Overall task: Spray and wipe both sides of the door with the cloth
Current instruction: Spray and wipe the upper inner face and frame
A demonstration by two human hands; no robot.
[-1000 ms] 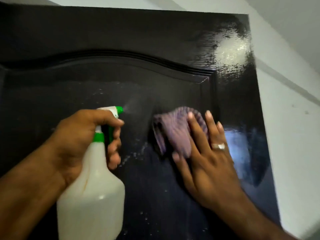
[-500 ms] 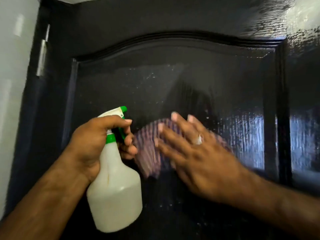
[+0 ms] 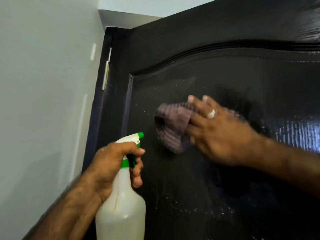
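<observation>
A glossy black panelled door (image 3: 216,70) fills the right of the view, speckled with spray droplets. My right hand (image 3: 218,134) presses a purple ribbed cloth (image 3: 171,125) flat against the upper panel, fingers straight and spread; the hand is blurred by motion. My left hand (image 3: 114,163) grips the neck of a white spray bottle (image 3: 121,210) with a green collar and green nozzle tip, one finger curled round the trigger. The nozzle points at the door just left of and below the cloth.
A pale grey wall (image 3: 45,101) takes up the left side. The black door frame (image 3: 97,118) with a metal hinge (image 3: 106,75) runs between wall and door. A bright reflection shows on the door at the right edge.
My right hand has swept the cloth leftwards across the panel towards the hinge side. The view has swung left, bringing the wall and hinge further in. The left hand keeps holding the bottle.
</observation>
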